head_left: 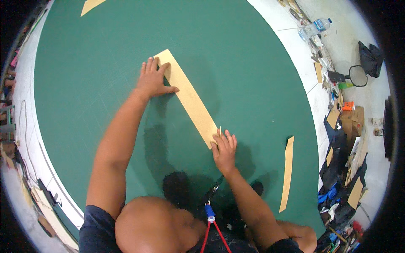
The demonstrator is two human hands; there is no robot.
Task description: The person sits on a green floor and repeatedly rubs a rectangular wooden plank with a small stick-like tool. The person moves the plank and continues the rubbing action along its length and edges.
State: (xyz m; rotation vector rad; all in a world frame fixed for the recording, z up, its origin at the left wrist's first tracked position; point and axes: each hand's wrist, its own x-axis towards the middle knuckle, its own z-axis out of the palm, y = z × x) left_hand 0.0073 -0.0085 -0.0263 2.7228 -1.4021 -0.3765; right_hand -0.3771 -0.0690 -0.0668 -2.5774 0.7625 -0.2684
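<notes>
A long tan cardboard strip (192,99) lies slantwise on the green mat (261,76). My left hand (154,80) rests at its far end with fingers spread; the thumb and fingertips touch the strip's left edge and surface. At the near end, my right hand (224,149) is closed in a pinch on a thin pale stick (220,134), perhaps a pencil; its tip is too small to make out. That hand sits against the strip's lower right corner.
Another narrow tan strip (287,175) lies on the mat to the right, and a tan piece (92,6) at the far left. Along the right wall are a plastic bottle (316,28), a round mirror (358,76), a black bag (371,58) and clutter. A lanyard (210,217) hangs below my hands.
</notes>
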